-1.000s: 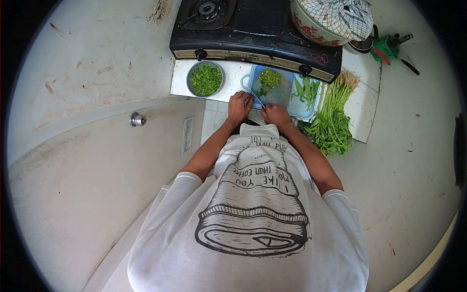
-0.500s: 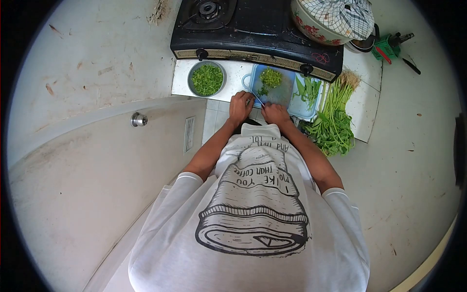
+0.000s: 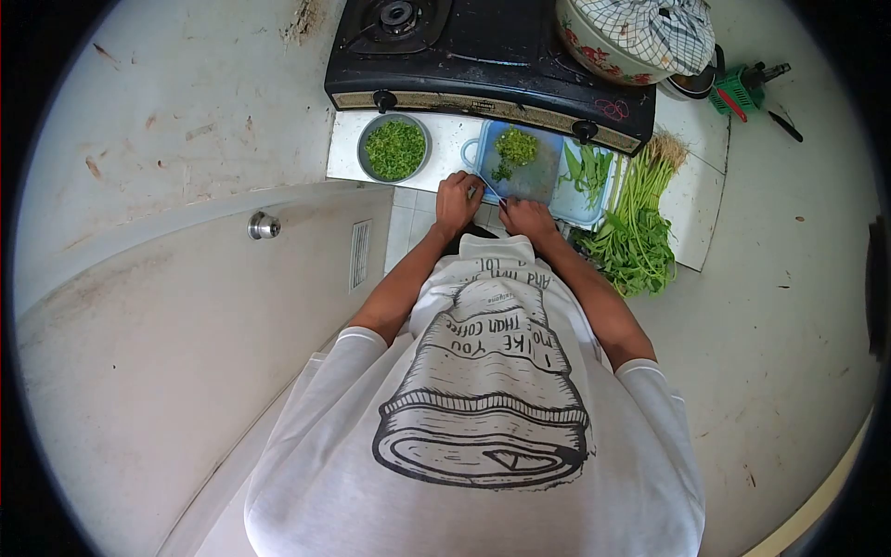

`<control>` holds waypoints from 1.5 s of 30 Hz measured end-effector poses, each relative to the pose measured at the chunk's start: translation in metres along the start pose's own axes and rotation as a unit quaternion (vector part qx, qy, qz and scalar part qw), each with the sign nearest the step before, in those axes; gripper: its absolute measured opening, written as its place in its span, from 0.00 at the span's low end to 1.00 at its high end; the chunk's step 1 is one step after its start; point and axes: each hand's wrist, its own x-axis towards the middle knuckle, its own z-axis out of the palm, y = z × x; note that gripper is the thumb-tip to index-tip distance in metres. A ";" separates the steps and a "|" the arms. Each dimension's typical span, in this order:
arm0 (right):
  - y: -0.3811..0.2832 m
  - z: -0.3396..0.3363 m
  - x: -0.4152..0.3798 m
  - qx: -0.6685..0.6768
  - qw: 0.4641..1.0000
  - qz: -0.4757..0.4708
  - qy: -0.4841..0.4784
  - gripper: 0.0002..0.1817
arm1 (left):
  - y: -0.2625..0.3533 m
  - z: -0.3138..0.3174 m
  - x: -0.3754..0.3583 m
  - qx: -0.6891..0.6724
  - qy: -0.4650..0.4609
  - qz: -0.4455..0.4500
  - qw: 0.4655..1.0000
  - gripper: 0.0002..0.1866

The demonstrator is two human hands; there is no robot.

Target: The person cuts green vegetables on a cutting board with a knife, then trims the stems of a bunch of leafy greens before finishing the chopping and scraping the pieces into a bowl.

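My right hand (image 3: pixel 529 219) is closed around the handle of a knife (image 3: pixel 494 191) at the near edge of the blue cutting board (image 3: pixel 548 189). The thin blade points up and left, toward my left hand. With curled fingers, my left hand (image 3: pixel 457 202) rests at the board's near left corner, close to the blade; whatever it grips is hidden. Chopped greens (image 3: pixel 516 148) lie in a small pile on the board's far left part. Whole green leaves (image 3: pixel 587 173) lie on a light blue tray (image 3: pixel 568 206) to the right.
Left of the board stands a grey bowl (image 3: pixel 363 169) of chopped greens. A large bunch of leafy stalks (image 3: pixel 640 232) lies at the right. The black gas stove (image 3: pixel 492 56) lies beyond, bearing a cloth-covered pot (image 3: pixel 603 60). A green basket (image 3: pixel 735 91) with utensils sits far right.
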 end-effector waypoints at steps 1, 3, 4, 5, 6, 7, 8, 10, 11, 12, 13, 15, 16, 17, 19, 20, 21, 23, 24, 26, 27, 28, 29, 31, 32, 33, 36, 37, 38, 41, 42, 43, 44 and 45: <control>0.000 0.001 0.001 0.000 1.000 0.000 -0.002 0.22 | 0.001 -0.001 0.000 0.001 -0.002 0.000 1.000 0.05; -0.001 0.003 0.005 0.001 1.000 0.002 -0.005 0.21 | 0.002 -0.003 0.001 0.011 0.000 0.010 1.000 0.05; -0.001 0.004 0.008 -0.003 1.000 0.003 -0.006 0.21 | 0.002 -0.003 0.001 0.016 0.001 0.015 1.000 0.05; -0.002 0.006 0.010 -0.007 1.000 0.004 -0.007 0.21 | 0.003 -0.003 0.000 0.010 0.005 0.017 1.000 0.05; -0.004 0.005 0.011 -0.011 1.000 0.005 -0.008 0.21 | 0.004 -0.003 0.000 0.005 0.010 0.019 1.000 0.05; -0.005 0.004 0.011 -0.016 1.000 0.007 -0.003 0.20 | 0.004 -0.004 0.000 0.000 0.015 0.021 1.000 0.05; -0.006 0.003 0.010 -0.021 1.000 0.009 0.001 0.20 | 0.004 -0.004 -0.001 -0.001 0.013 0.023 1.000 0.05; -0.006 0.001 0.009 -0.027 0.999 0.019 0.002 0.19 | 0.004 -0.006 -0.002 -0.005 0.008 0.027 1.000 0.05; -0.005 0.000 0.008 -0.027 0.999 0.026 -0.002 0.19 | 0.005 -0.007 -0.002 -0.006 0.002 0.023 1.000 0.05; -0.004 0.000 0.007 -0.027 0.999 0.034 -0.005 0.19 | 0.004 -0.007 -0.002 -0.007 -0.004 0.019 1.000 0.05; -0.003 0.000 0.006 -0.027 0.999 0.032 -0.003 0.19 | 0.004 -0.007 -0.002 -0.008 -0.010 0.015 1.000 0.05; -0.003 0.000 0.005 -0.029 0.999 0.028 0.004 0.19 | 0.004 -0.005 -0.001 -0.009 -0.019 0.001 1.000 0.05; -0.003 -0.001 0.005 -0.027 0.999 0.030 -0.002 0.19 | 0.003 -0.005 -0.001 -0.009 -0.024 -0.006 1.000 0.05; -0.004 -0.002 0.004 -0.026 0.999 0.033 -0.007 0.20 | 0.003 -0.004 0.000 -0.010 -0.019 -0.006 1.000 0.05; -0.004 -0.002 0.002 -0.027 0.999 0.028 -0.008 0.20 | 0.000 -0.002 0.000 -0.013 -0.011 -0.006 1.000 0.05; -0.004 -0.002 0.001 -0.030 0.999 0.022 -0.003 0.20 | -0.001 0.000 -0.001 -0.017 -0.007 -0.009 1.000 0.05; -0.004 -0.002 0.000 -0.032 0.999 0.015 0.001 0.20 | -0.001 0.001 -0.001 -0.020 -0.003 -0.012 1.000 0.05; -0.004 -0.002 -0.002 -0.037 0.999 0.004 0.000 0.21 | -0.001 0.002 -0.002 -0.023 -0.002 -0.018 1.000 0.05; -0.004 -0.001 -0.001 -0.040 0.999 -0.001 -0.001 0.21 | -0.001 0.001 -0.001 -0.021 -0.005 -0.021 1.000 0.05; -0.004 0.001 0.002 -0.030 0.999 0.001 -0.015 0.21 | -0.001 0.000 -0.001 -0.012 -0.003 -0.015 1.000 0.05; -0.004 0.001 0.003 -0.024 0.999 0.003 -0.022 0.21 | -0.001 0.000 -0.002 -0.005 0.002 -0.005 1.000 0.05; -0.004 0.002 0.004 -0.018 1.000 0.001 -0.014 0.21 | -0.001 0.001 -0.002 0.002 0.007 0.005 1.000 0.05; -0.005 0.004 0.005 -0.011 1.000 -0.002 -0.005 0.22 | -0.001 0.001 -0.002 0.005 0.004 0.015 1.000 0.05; -0.007 0.005 0.007 -0.009 1.000 -0.003 0.005 0.22 | 0.001 -0.004 -0.003 0.015 0.000 0.033 0.999 0.05; -0.008 0.005 0.008 -0.014 1.000 -0.001 0.006 0.21 | 0.002 -0.006 -0.003 0.022 -0.005 0.041 0.999 0.05; -0.008 0.005 0.008 -0.019 1.000 0.002 0.007 0.21 | 0.002 -0.007 -0.004 0.029 -0.011 0.050 0.998 0.04; -0.005 0.004 0.007 -0.022 1.000 0.007 0.017 0.20 | 0.003 -0.008 -0.005 0.047 -0.013 0.065 0.997 0.04; -0.003 0.005 0.006 -0.017 1.000 0.009 0.018 0.20 | 0.003 -0.007 -0.006 0.052 -0.012 0.069 0.996 0.04; 0.000 0.005 0.006 -0.011 1.000 0.011 0.018 0.20 | 0.002 -0.007 -0.006 0.047 -0.014 0.064 0.997 0.04; 0.002 0.000 0.005 -0.001 0.999 0.028 0.025 0.21 | 0.003 -0.007 -0.003 0.037 -0.018 0.053 0.998 0.05; 0.003 -0.001 0.004 0.001 0.999 0.035 0.028 0.21 | 0.004 -0.007 -0.001 0.035 -0.019 0.050 0.998 0.05; 0.003 -0.002 0.004 0.000 0.999 0.034 0.037 0.21 | 0.004 -0.006 0.001 0.033 -0.019 0.048 0.998 0.05; 0.004 -0.003 0.003 -0.001 0.998 0.033 0.046 0.21 | 0.005 -0.005 0.003 0.025 -0.016 0.042 0.999 0.05; 0.005 -0.002 0.002 -0.003 0.998 0.033 0.055 0.21 | 0.006 -0.004 0.007 0.017 -0.013 0.036 0.999 0.06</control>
